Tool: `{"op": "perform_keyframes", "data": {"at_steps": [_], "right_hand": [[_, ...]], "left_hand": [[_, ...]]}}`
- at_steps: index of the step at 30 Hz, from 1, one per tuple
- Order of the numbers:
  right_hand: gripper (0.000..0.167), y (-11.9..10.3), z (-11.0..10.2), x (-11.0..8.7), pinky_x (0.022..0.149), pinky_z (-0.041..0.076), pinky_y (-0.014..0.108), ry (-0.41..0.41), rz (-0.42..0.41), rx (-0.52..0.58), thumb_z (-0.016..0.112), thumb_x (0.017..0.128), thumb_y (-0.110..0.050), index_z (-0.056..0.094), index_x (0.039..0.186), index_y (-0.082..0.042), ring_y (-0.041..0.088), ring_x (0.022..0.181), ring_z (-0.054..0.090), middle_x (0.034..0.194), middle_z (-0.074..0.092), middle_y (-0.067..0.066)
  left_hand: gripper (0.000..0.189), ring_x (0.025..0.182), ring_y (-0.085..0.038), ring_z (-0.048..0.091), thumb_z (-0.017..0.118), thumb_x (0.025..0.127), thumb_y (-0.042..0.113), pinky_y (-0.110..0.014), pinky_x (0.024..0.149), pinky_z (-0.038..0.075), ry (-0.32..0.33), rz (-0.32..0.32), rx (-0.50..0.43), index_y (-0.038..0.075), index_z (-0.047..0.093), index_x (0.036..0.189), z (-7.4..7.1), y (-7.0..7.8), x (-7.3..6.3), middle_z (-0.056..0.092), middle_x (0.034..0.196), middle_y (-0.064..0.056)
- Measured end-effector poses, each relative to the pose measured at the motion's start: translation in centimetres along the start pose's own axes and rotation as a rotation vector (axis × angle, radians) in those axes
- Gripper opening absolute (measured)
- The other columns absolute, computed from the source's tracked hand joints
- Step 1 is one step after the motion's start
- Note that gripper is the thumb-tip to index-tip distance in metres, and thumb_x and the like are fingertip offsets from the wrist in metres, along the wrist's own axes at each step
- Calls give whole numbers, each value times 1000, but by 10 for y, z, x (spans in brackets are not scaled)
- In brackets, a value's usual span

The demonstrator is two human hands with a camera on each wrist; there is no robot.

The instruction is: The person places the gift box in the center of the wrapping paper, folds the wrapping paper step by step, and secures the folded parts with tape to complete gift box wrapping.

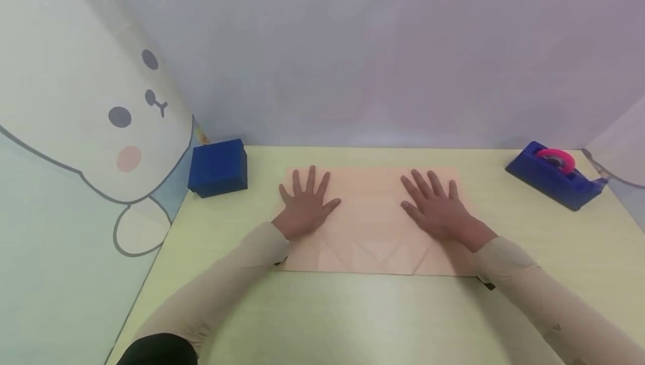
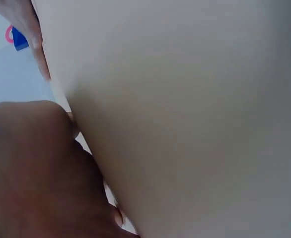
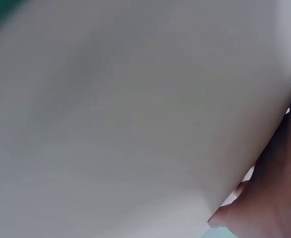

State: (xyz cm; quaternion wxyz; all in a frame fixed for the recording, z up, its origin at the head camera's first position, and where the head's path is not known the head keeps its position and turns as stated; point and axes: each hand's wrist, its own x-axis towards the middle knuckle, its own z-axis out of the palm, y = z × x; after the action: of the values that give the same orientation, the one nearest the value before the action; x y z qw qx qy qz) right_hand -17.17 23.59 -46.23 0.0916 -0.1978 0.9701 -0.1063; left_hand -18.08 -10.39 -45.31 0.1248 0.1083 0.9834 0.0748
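A pale pink sheet of paper (image 1: 373, 214) with crease lines along its near part lies flat on the table. My left hand (image 1: 304, 208) rests palm down on its left side, fingers spread. On the right side of the sheet, my right hand (image 1: 438, 208) lies the same way, fingers fanned out. Neither hand grips anything. In the left wrist view the left hand (image 2: 36, 173) shows up close against the pale surface. The right wrist view has the right hand (image 3: 274, 188) at its right edge.
A dark blue box (image 1: 218, 168) stands at the back left of the pale yellow table (image 1: 353, 320). At the back right sits a blue tape dispenser (image 1: 551, 180) with a pink roll core. A wall covering with a cartoon animal (image 1: 90, 74) rises behind and at the left.
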Motion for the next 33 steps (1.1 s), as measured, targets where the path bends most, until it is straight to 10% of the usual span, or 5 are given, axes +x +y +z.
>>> {"op": "perform_keyframes", "data": {"at_steps": [7, 16, 27, 33], "right_hand": [[80, 0, -3, -11, 114, -7, 85, -50, 39, -31, 29, 110, -59, -1, 169, -13, 60, 156, -6, 174, -8, 24], [81, -73, 10, -44, 110, 10, 89, 23, -102, -59, 43, 107, -56, 15, 168, -12, 57, 158, 8, 175, 6, 23], [80, -4, 0, -97, 117, 8, 82, 1, 5, -65, 44, 108, -53, 9, 169, -16, 47, 161, 9, 177, 4, 17], [80, -10, -24, -84, 118, 13, 81, 29, -63, -169, 49, 107, -50, 18, 166, -6, 54, 157, 17, 173, 14, 24]], "left_hand": [[87, 162, -45, -10, 28, 106, 69, -76, 123, 1, 9, -21, 24, 16, 0, 169, 0, -14, -3, -9, 177, -12], [90, 164, -39, -8, 33, 102, 73, -79, 121, 7, -79, 153, 49, 21, 3, 170, 8, 40, -65, -10, 177, -6], [93, 164, -40, -6, 42, 103, 67, -80, 120, -3, -147, 69, 30, 11, 7, 169, -8, -33, -92, -9, 176, -17], [95, 163, -43, -8, 43, 105, 63, -74, 123, -7, -161, 128, 40, 2, 6, 167, -31, -33, -80, -7, 176, -20]]}}
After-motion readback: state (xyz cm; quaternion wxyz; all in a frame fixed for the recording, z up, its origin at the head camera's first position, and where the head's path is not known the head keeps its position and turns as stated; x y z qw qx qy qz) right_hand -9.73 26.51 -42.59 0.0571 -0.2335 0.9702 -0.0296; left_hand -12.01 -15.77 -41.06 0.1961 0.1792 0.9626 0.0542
